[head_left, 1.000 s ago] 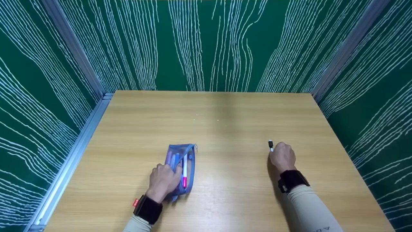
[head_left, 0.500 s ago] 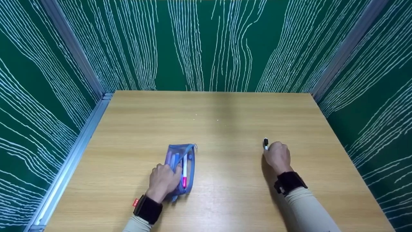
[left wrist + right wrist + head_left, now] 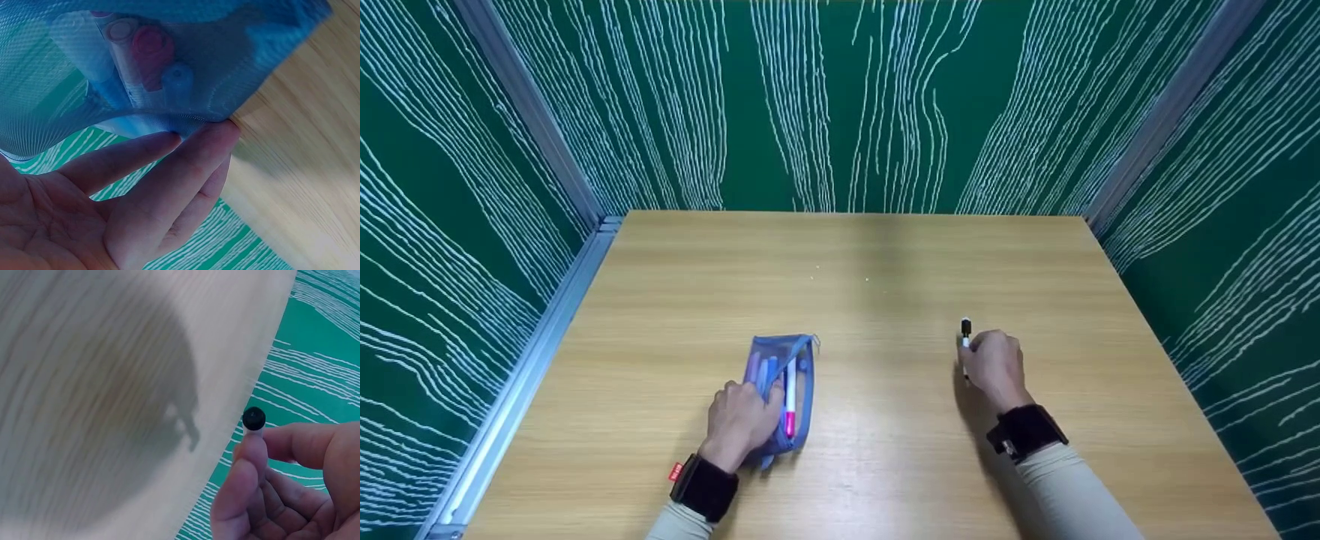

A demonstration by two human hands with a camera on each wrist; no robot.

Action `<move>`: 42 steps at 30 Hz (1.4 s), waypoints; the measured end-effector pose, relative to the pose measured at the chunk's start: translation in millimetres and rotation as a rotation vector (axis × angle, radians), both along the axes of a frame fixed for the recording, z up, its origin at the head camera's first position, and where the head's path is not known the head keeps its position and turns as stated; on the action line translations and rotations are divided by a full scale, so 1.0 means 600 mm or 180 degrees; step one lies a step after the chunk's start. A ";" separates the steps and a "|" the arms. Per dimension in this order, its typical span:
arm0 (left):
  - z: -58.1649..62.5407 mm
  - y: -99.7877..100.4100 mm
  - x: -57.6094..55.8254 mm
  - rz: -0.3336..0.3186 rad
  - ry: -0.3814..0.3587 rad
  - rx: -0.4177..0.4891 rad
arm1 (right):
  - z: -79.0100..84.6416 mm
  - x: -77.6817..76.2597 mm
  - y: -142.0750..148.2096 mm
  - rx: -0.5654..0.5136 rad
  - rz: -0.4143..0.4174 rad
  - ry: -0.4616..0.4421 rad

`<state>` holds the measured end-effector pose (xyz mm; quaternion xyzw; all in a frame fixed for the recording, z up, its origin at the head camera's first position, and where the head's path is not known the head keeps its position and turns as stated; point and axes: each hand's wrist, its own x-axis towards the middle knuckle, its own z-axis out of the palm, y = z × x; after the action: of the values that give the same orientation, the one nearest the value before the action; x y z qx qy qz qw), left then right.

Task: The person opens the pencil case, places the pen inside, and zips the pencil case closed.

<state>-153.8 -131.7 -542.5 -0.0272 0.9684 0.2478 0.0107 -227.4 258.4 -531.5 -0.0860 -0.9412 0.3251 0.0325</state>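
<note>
My left hand point(image 3: 744, 420) grips the side of a blue mesh pencil case point(image 3: 804, 405), its thumb at the open zipper. Inside the case lie several markers, among them a white one with a pink cap point(image 3: 790, 397). The left wrist view shows marker ends point(image 3: 153, 53) through the mesh, with fingertips pinching its edge. On the right, my right hand point(image 3: 996, 367) pinches a white marker with a black cap point(image 3: 966, 328) between thumb and fingers. In the right wrist view the marker's black end point(image 3: 254, 418) sticks out past the fingertips.
Both hands are over a wooden table point(image 3: 885, 465). Green walls with white wavy lines point(image 3: 885, 105) stand at the back and sides, with metal rails point(image 3: 540, 315) along the left edge. Small white specks lie towards the table's back.
My right hand has moved left with the marker, and more of the marker shows beside the fingers. The left hand and the pencil case have stayed in place.
</note>
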 end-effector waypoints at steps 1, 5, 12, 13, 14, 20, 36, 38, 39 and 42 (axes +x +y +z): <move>0.000 0.000 0.000 -0.0001 -0.0003 -0.0003 | 0.000 0.001 -0.003 -0.0037 -0.0002 -0.0006; 0.000 0.000 0.000 -0.0005 -0.0040 0.0005 | 0.000 0.006 -0.015 -0.0161 0.0011 -0.0013; 0.000 0.001 0.000 0.0016 -0.0103 0.0020 | -0.003 0.015 -0.037 -0.0226 0.0044 0.0033; 0.000 0.001 0.000 0.0018 -0.0111 0.0030 | -0.003 0.016 -0.040 -0.0246 0.0062 0.0035; 0.001 0.001 0.000 0.0017 -0.0114 0.0039 | -0.002 0.018 -0.043 -0.0272 0.0064 0.0029; 0.001 0.000 0.001 0.0010 -0.0123 0.0070 | 0.000 0.024 -0.063 -0.0426 0.0082 -0.0051; 0.001 0.001 0.002 0.0025 -0.0013 0.0011 | 0.000 0.041 -0.113 -0.0525 0.0249 0.0124; 0.002 0.001 0.002 0.0030 -0.0025 0.0017 | 0.000 0.043 -0.119 -0.0589 0.0251 0.0065; 0.002 0.001 0.003 0.0033 -0.0030 0.0023 | 0.000 0.044 -0.123 -0.0612 0.0255 0.0039; 0.002 0.000 0.002 0.0035 -0.0039 0.0043 | 0.000 0.048 -0.132 -0.0669 0.0274 -0.0015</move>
<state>-152.4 -131.4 -541.2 -0.0340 0.9665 0.2541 0.0154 -198.9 179.2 -531.8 -0.0492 -0.9048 0.4230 0.0070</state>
